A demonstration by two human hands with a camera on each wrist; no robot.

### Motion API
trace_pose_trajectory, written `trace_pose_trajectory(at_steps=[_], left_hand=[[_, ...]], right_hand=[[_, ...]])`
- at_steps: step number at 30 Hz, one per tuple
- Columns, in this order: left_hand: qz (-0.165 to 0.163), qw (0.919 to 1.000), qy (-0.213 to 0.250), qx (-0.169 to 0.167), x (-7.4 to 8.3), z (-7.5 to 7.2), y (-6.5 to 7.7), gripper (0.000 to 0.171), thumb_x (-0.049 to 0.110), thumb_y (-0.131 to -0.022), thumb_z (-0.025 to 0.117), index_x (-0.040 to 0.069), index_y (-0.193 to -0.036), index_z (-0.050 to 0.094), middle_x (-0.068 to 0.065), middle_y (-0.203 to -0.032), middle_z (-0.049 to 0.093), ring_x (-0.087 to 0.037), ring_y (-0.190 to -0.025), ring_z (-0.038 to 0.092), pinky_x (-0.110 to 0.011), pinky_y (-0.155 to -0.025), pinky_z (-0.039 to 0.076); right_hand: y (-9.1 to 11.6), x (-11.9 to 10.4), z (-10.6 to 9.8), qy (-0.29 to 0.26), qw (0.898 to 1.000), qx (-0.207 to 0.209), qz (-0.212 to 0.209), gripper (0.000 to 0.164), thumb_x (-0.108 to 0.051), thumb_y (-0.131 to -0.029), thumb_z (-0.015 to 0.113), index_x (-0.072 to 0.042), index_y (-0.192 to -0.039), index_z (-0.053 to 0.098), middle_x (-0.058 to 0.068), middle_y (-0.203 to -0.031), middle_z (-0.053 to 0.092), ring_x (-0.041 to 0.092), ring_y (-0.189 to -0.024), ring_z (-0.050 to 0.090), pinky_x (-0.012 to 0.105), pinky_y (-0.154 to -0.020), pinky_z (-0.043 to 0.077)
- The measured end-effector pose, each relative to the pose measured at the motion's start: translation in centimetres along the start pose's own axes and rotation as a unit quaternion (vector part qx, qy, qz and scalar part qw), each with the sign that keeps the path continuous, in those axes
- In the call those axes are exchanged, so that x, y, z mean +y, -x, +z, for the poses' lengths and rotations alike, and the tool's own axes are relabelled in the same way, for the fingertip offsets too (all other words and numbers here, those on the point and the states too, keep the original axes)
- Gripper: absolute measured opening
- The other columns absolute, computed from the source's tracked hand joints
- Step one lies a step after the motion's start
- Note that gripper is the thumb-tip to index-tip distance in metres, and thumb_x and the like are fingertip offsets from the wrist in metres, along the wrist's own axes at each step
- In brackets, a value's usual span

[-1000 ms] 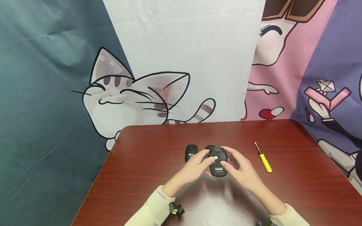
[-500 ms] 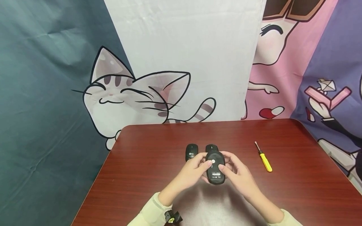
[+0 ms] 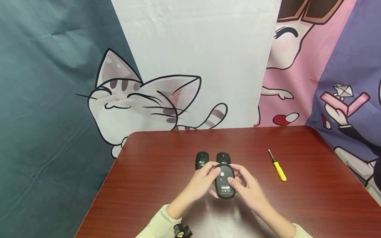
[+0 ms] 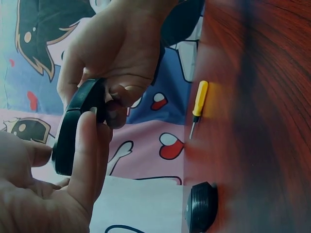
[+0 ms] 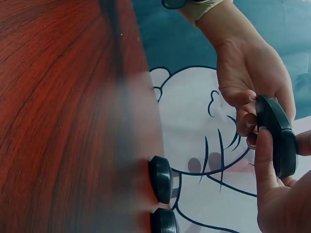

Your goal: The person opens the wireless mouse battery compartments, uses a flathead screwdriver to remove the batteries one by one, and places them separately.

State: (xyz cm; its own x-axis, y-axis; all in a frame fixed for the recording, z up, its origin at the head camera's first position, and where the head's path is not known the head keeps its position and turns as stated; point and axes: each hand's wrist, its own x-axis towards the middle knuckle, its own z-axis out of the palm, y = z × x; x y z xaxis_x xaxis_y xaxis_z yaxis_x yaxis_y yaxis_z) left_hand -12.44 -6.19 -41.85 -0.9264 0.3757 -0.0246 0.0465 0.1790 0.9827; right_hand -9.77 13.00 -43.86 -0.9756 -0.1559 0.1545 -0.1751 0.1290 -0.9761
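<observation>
A black computer mouse (image 3: pixel 225 188) is held above the table, its underside with a pale label and a small white round spot turned up in the head view. My left hand (image 3: pixel 197 183) grips its left side, thumb on the underside. From the right, my right hand (image 3: pixel 250 188) grips the other side, its thumb also pressing the underside. Fingers of both hands curl beneath the mouse, partly hidden in the head view. Both wrist views show the held mouse (image 4: pixel 80 126) edge-on between the two hands.
Two more black mice lie on the brown table (image 3: pixel 148 185) beyond the hands: a left mouse (image 3: pixel 202 159) and a right mouse (image 3: pixel 223 157), partly covered. A yellow-handled screwdriver (image 3: pixel 278 169) lies to the right. A printed cartoon cloth (image 3: pixel 208 49) hangs behind the table.
Both hands have brought the held mouse lower in the head view, slightly left and toward the body. Its underside faces up more fully. The right mouse behind shows more now.
</observation>
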Motion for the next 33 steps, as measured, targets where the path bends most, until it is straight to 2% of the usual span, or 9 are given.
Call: trace_pose_trajectory(at_steps=[6, 8, 15, 26, 29, 33], left_hand=[[-0.002, 0.9996, -0.019, 0.022, -0.2, 0.2, -0.1, 0.026, 0.031, -0.105, 0.052, 0.011, -0.120, 0.061, -0.006, -0.081, 0.065, -0.017, -0.046, 0.062, -0.049, -0.041, 0.060], [-0.003, 0.9993, -0.025, 0.027, -0.2, 0.4, -0.1, 0.025, 0.032, -0.105, 0.052, 0.011, -0.117, 0.061, -0.006, -0.080, 0.066, -0.017, -0.043, 0.061, -0.052, -0.041, 0.060], [-0.013, 0.9984, -0.041, 0.038, -0.3, 0.8, -0.5, 0.024, 0.033, -0.106, 0.050, 0.013, -0.113, 0.060, -0.004, -0.077, 0.066, -0.016, -0.039, 0.060, -0.056, -0.041, 0.058], [-0.014, 0.9968, -0.070, 0.034, -0.5, 1.0, -0.6, 0.027, 0.039, -0.108, 0.046, 0.014, -0.105, 0.055, -0.002, -0.066, 0.063, -0.016, -0.036, 0.059, -0.053, -0.039, 0.058], [-0.013, 0.9975, -0.062, 0.030, -0.4, 1.0, -0.6, 0.031, 0.040, -0.108, 0.045, 0.011, -0.105, 0.055, -0.004, -0.067, 0.063, -0.017, -0.037, 0.059, -0.054, -0.040, 0.058], [-0.022, 0.9992, -0.025, 0.023, -0.3, 1.0, -0.5, 0.033, 0.040, -0.107, 0.046, 0.009, -0.113, 0.057, -0.006, -0.074, 0.064, -0.020, -0.045, 0.062, -0.056, -0.044, 0.059]], right_hand=[[0.0, 0.3, 0.3, 0.001, 1.000, 0.004, 0.000, 0.036, -0.010, -0.098, 0.065, -0.006, -0.133, 0.057, 0.015, -0.102, 0.063, 0.012, -0.083, 0.069, 0.030, -0.066, 0.065], [0.0, 0.4, 0.4, 0.002, 1.000, 0.007, 0.002, 0.034, -0.010, -0.098, 0.064, -0.006, -0.132, 0.058, 0.015, -0.100, 0.063, 0.012, -0.082, 0.069, 0.030, -0.066, 0.065], [0.1, 0.4, 0.5, 0.012, 1.000, 0.016, 0.012, 0.032, -0.010, -0.099, 0.063, -0.006, -0.130, 0.058, 0.014, -0.097, 0.064, 0.011, -0.079, 0.068, 0.029, -0.067, 0.064], [0.1, 0.8, 0.7, 0.068, 0.997, 0.040, 0.024, 0.024, -0.015, -0.101, 0.061, -0.012, -0.125, 0.061, 0.007, -0.095, 0.066, 0.009, -0.078, 0.066, 0.023, -0.070, 0.058], [0.1, 0.8, 0.6, 0.077, 0.996, 0.042, 0.020, 0.024, -0.016, -0.101, 0.061, -0.012, -0.125, 0.061, 0.005, -0.094, 0.066, 0.008, -0.079, 0.065, 0.023, -0.070, 0.056], [0.0, 0.8, 0.4, 0.061, 0.997, 0.037, 0.027, 0.026, -0.015, -0.102, 0.059, -0.010, -0.128, 0.059, 0.009, -0.097, 0.066, 0.010, -0.078, 0.066, 0.026, -0.067, 0.060]])
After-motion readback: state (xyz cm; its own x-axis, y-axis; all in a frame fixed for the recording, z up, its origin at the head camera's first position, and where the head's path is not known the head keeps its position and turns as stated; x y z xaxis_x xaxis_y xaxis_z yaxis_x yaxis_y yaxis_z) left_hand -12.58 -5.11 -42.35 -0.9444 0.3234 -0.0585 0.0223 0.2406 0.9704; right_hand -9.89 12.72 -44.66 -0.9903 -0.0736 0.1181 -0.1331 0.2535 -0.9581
